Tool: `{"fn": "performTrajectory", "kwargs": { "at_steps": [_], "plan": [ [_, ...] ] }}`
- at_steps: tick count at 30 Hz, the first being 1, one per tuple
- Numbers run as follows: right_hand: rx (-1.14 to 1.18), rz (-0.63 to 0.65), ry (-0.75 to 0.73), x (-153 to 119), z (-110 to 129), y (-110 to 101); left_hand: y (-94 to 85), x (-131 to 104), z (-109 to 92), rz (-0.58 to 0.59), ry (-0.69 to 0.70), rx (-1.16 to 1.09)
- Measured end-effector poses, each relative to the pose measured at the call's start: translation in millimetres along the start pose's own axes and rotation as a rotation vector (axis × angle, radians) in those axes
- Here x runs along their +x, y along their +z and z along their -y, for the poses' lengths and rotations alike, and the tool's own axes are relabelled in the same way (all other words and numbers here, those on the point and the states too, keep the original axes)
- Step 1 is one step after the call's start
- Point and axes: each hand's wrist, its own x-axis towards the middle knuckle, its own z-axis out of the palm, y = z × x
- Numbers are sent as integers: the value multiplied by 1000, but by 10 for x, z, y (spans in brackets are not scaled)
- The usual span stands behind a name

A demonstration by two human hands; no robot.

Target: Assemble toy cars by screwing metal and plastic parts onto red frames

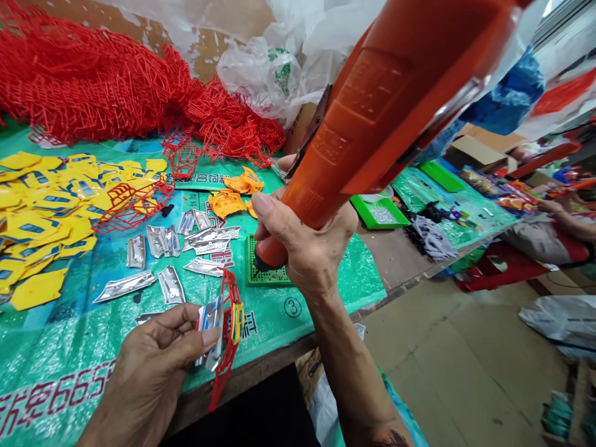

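Observation:
My right hand is wrapped round a large orange power screwdriver, which slants down to the left. Its dark tip is over a small green perforated tray; whether it touches what lies inside, I cannot tell. My left hand pinches a toy part between thumb and fingers, a silver plastic piece set against a red lattice frame with a yellow piece on it. Several loose silver pieces lie on the green sheet beyond my left hand.
Yellow plastic parts are heaped at the left. Behind them rises a big pile of red lattice frames. Orange parts lie mid-table. Another green tray holds small metal bits. At far right, a person's arm reaches over the table.

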Motion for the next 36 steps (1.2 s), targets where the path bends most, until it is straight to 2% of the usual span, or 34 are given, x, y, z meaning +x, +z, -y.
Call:
{"fn": "performTrajectory", "kwargs": {
  "at_steps": [6, 12, 16, 22, 33, 36],
  "plan": [
    [18, 24, -1, -14, 42, -37, -25, 11, 2, 25, 9, -18],
    [56, 22, 12, -16, 70, -37, -80, 41, 9, 108, -12, 40],
    [49, 41, 21, -30, 45, -34, -84, 38, 0, 105, 7, 42],
    [71, -13, 18, -7, 1, -5, -90, 35, -11, 88, -9, 44],
    [9, 47, 30, -29, -26, -27, -45, 2, 9, 119, 54, 89],
    [2, -45, 3, -25, -32, -6, -13, -2, -5, 104, 75, 117]
  ]
}}
